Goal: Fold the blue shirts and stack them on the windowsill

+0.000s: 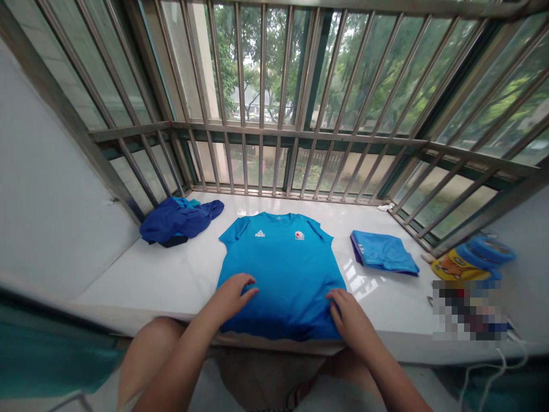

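Note:
A blue short-sleeved T-shirt [283,269] lies front up and spread out on the white ledge, its collar toward the window. It has a white logo and a small badge on the chest, and its hem reaches the ledge's front edge. My left hand [235,294] is over the shirt's lower left side, thumb and fingers apart, holding nothing. At the lower right side, my right hand [346,313] rests by the shirt's edge with bent fingers and a gap at the thumb. The cloth is lightly wrinkled beside those fingers.
A crumpled pile of dark blue clothes [175,220] lies at the left. To the right is a folded blue garment [384,252]. Beyond it stand a yellow and blue container [467,260] and a blurred-out item. Metal window bars [261,131] enclose the ledge [150,280].

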`<state>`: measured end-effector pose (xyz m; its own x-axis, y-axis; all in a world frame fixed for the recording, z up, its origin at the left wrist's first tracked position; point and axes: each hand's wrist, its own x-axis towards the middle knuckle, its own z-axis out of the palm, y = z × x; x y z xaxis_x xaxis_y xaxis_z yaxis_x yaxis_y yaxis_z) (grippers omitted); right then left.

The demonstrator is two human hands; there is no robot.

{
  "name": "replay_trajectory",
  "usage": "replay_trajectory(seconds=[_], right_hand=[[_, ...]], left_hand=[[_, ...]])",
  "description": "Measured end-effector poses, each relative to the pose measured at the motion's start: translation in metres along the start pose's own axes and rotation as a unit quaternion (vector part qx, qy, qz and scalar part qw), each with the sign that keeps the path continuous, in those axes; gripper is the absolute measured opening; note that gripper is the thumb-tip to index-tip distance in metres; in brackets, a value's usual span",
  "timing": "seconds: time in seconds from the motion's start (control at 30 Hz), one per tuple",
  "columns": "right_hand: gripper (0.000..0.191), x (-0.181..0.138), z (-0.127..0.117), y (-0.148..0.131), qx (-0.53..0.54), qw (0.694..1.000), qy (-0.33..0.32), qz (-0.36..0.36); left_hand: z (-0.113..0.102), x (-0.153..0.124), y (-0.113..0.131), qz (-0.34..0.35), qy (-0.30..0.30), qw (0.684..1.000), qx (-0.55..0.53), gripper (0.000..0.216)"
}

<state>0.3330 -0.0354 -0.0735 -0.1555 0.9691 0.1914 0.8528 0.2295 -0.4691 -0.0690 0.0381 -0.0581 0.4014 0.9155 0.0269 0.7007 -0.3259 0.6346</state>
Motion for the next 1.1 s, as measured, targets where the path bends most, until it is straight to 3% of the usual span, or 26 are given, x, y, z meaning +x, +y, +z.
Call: replay_trajectory(seconds=[0.07, 0.2, 0.37, 0.5, 0.6, 0.67, 0.73, 0.83, 0.97, 1.1], right_hand=[[0.038, 0.024, 0.012, -0.009, -0.034, 0.999, 0.015, -0.013], [0.052, 0.046, 0.044, -0.019, -0.127, 0.991, -0.022, 0.029], [0.048, 0.006, 0.070, -0.031, -0.185, 0.981, -0.020, 0.055], [0.034, -0.029, 0.065, -0.036, -0.170, 0.984, -0.023, 0.056], [0.034, -0.019, 0.045, -0.024, -0.148, 0.985, -0.022, 0.086], [0.036, 0.004, 0.031, -0.009, -0.158, 0.978, 0.004, 0.135], [0.036, 0.032, 0.020, 0.006, -0.188, 0.965, 0.038, 0.180], [0.046, 0.073, 0.017, 0.023, -0.230, 0.945, 0.059, 0.226], [0.058, 0.106, 0.028, 0.033, -0.214, 0.938, 0.054, 0.265], [0.042, 0.117, 0.033, 0.050, -0.152, 0.950, 0.045, 0.270]], left_hand=[[0.017, 0.032, 0.000, 0.015, 0.043, 0.998, 0.050, 0.041], [0.047, 0.062, -0.009, -0.038, 0.031, 0.984, 0.171, 0.059], [0.067, 0.027, -0.031, -0.015, 0.042, 0.972, 0.230, 0.066], [0.073, -0.017, -0.052, 0.006, 0.037, 0.967, 0.251, 0.066], [0.072, -0.033, -0.055, -0.005, 0.036, 0.965, 0.259, 0.063], [0.070, -0.027, -0.045, -0.025, 0.054, 0.965, 0.256, 0.057], [0.073, -0.006, -0.024, -0.023, 0.080, 0.968, 0.236, 0.053], [0.091, 0.053, 0.020, 0.046, 0.089, 0.978, 0.182, 0.051], [0.131, 0.153, 0.074, 0.112, 0.009, 0.984, 0.135, 0.054], [0.153, 0.220, 0.086, 0.077, -0.001, 0.988, 0.133, 0.060]])
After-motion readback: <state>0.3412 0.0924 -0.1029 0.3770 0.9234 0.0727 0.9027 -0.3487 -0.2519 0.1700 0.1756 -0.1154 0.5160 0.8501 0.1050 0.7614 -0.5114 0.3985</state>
